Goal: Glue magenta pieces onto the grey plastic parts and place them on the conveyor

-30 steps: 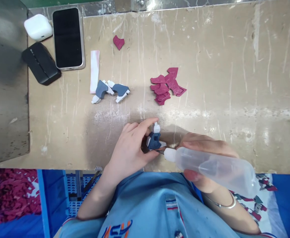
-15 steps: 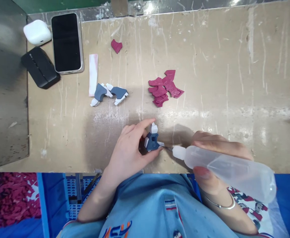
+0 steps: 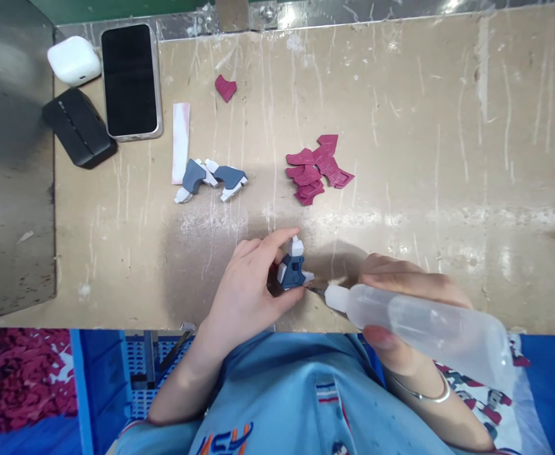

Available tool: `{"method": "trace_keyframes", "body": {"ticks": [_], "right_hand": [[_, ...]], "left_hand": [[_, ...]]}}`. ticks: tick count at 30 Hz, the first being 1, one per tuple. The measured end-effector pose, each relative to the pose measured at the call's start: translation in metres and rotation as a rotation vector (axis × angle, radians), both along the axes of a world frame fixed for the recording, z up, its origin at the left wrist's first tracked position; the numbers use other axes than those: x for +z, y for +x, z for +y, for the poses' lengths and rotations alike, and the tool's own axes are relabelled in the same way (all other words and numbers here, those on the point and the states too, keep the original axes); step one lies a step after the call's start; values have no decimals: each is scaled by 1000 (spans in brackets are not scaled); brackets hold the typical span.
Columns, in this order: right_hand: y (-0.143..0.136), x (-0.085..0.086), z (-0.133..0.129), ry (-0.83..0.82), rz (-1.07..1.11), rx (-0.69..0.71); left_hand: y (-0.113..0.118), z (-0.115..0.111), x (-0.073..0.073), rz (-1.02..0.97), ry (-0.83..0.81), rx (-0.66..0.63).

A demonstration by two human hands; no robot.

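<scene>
Between the thumb and fingers of my left hand (image 3: 246, 287) is a small dark blue and white plastic part (image 3: 293, 270), held just above the table near its front edge. My right hand (image 3: 401, 309) grips a translucent squeeze bottle (image 3: 429, 325) with a white cap and a thin needle tip. The bottle lies tilted, its needle pointing left at the lower right of the part, close to my left thumb. Whether the tip touches the part I cannot tell. Farther back lie a pile of maroon plastic pieces (image 3: 322, 165) and two grey-blue and white assembled parts (image 3: 211, 179).
A single maroon piece (image 3: 225, 88) and a white strip (image 3: 181, 144) lie on the table. At the back left are a phone (image 3: 132, 82), a white case (image 3: 73, 61) and a black box (image 3: 79, 128). Below the edge, a blue bin (image 3: 102, 392) stands beside maroon pieces (image 3: 31, 382).
The bottle in my right hand has shifted slightly left and down, its needle now lower against the part. My left hand holds the part almost unmoved.
</scene>
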State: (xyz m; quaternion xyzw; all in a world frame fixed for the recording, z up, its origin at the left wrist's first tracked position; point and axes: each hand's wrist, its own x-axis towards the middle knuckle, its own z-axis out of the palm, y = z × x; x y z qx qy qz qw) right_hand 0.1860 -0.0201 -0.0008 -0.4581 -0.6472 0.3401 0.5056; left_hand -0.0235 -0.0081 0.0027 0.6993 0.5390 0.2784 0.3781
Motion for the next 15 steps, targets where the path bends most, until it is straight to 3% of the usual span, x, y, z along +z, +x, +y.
{"method": "trace_keyframes", "body": {"ticks": [2,6,11,15], "right_hand": [[-3,-1,2,72,20,-48],[-6,-6,4,59,48,-219],[-6,-10,8,98,62,-162],[-8,-10,9,104,21,-197]], "left_hand": [[0,0,1,-3,-4,-2],[0,-1,2,-1,-4,1],[-1,-2,3,11,3,-3],[-2,-2,2,21,12,-17]]}}
